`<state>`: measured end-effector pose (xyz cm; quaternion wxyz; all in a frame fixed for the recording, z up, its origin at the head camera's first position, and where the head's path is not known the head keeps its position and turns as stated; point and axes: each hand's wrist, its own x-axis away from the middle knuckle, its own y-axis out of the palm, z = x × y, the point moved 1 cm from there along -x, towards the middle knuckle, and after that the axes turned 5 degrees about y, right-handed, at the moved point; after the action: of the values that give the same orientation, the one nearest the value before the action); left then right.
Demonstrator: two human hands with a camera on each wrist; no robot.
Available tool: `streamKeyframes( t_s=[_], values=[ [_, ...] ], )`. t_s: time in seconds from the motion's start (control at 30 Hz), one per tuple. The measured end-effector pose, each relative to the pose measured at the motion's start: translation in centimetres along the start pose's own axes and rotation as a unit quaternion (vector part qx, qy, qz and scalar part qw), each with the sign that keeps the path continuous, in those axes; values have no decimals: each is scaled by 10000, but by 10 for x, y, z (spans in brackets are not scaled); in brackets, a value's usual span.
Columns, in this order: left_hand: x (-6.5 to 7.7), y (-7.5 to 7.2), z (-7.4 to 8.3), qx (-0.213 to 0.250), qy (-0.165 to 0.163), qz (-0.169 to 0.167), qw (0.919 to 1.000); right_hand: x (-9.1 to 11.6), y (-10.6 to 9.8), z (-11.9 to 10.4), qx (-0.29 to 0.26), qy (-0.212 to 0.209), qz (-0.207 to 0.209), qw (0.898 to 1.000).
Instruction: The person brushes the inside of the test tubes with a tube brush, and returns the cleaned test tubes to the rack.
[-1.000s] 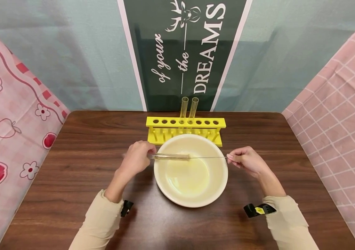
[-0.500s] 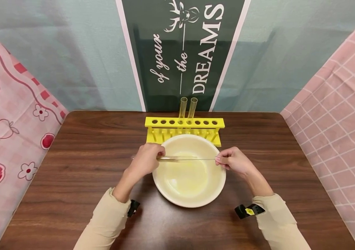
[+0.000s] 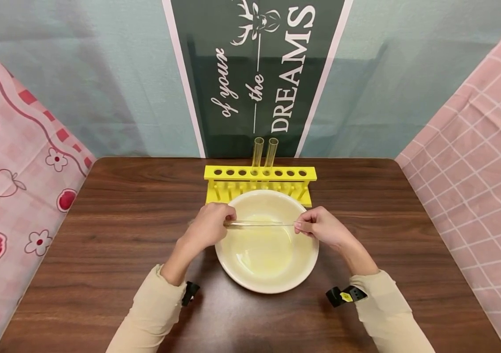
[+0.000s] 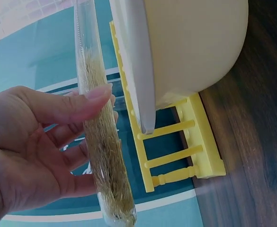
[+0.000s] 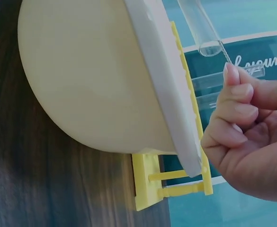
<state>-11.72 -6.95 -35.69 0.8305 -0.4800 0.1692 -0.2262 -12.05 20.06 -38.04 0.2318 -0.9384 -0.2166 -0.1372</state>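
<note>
My left hand grips a clear glass test tube around its closed half, thumb on one side and fingers on the other. Tan bristles of a test tube brush fill that closed end. The brush's thin twisted wire runs out of the open mouth, and my right hand pinches it between thumb and fingertip close to the rim. Tube and brush lie level above a cream basin, which holds shallow, pale yellowish liquid.
Behind the basin stands a yellow test tube rack, partly hidden by it. Two upright test tubes sit in its middle holes. All rest on a dark wood table with fabric walls behind and at both sides.
The brush has slid deeper into the test tube, toward its closed end. My hands have come closer together, the right moving left and the left slightly right.
</note>
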Motion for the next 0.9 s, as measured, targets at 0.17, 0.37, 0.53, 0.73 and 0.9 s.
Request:
streamKeyframes(
  t_s=[0.17,0.37,0.53,0.73,0.9],
  values=[
    [0,-2,-2,30,58,-135,9999,1,-4,-3,172,-69,-208,9996],
    [1,-3,-1,-128,172,-193,9996,-1,-5,0,-173,-84,-217,9996],
    [1,-2,1,-199,159,-205,9995,-3,-4,1,-787,97,-105,9968],
    [1,2,3,-320,136,-87,9994,-2,-4,0,-1399,189,-76,9900],
    [0,4,2,-380,172,99,9991,-2,-5,1,-1263,221,-179,9916]
  ],
)
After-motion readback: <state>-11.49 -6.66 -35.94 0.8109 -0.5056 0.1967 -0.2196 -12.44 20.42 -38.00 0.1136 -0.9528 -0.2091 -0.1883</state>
